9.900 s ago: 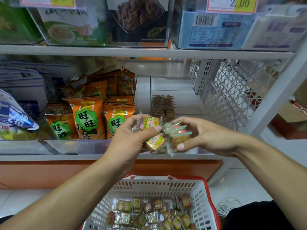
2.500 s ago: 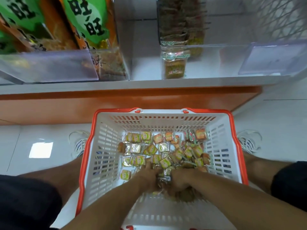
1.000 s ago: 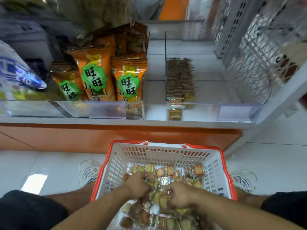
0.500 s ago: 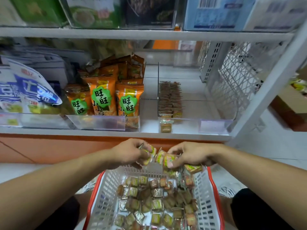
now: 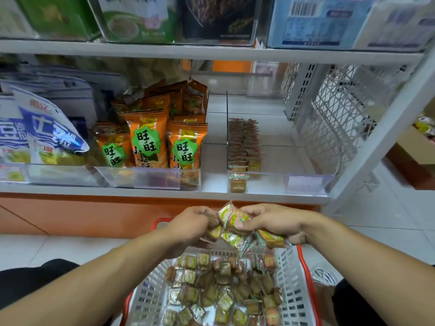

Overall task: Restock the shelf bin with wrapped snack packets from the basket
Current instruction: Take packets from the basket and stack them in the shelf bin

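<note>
I've lifted a bunch of snack packets (image 5: 235,228) up out of the basket (image 5: 303,285), left hand (image 5: 190,225) and right hand (image 5: 273,223) both clenched on them, so the shelf bin (image 5: 277,180) is next. It holds one row; many packets remain in the basket.
</note>
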`<action>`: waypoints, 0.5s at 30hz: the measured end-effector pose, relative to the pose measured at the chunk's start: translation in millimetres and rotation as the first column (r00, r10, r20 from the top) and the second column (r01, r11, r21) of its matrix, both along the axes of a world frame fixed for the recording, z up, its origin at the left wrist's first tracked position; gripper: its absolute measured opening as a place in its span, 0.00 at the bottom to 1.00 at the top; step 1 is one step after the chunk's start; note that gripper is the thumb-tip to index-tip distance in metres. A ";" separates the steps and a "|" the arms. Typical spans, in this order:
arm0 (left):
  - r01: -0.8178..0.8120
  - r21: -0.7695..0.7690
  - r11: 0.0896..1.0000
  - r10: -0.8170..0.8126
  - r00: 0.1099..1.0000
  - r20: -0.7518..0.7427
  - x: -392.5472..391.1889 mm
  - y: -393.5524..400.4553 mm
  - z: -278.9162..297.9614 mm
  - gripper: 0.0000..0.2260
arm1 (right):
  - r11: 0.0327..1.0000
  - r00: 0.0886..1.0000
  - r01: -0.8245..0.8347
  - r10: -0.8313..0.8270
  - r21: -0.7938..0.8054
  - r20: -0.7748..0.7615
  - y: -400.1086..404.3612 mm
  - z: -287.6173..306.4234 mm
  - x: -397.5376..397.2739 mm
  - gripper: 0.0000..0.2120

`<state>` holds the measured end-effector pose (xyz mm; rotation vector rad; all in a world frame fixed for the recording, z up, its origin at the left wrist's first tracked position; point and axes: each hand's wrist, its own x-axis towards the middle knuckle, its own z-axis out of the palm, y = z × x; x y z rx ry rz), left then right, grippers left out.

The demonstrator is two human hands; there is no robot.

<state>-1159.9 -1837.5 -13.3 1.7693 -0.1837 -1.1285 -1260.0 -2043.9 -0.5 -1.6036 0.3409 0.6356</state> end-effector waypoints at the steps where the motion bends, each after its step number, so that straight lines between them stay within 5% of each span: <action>1: -0.037 -0.023 0.999 0.037 0.999 -0.010 0.3 -0.4 3.2 0.07 | 0.999 1.000 0.017 -0.017 0.028 0.016 -0.4 6.6 -0.1 0.18; 10: -0.307 -0.194 0.932 0.260 0.936 -0.237 0.9 -1.7 36.5 0.10 | 0.900 0.915 0.287 -0.359 0.327 0.185 7.5 68.8 -3.8 0.18; 15: -0.377 -0.319 0.870 0.247 0.892 -0.379 -6.1 -4.3 51.8 0.11 | 0.887 0.833 0.383 -0.452 0.257 0.319 12.8 76.7 1.2 0.20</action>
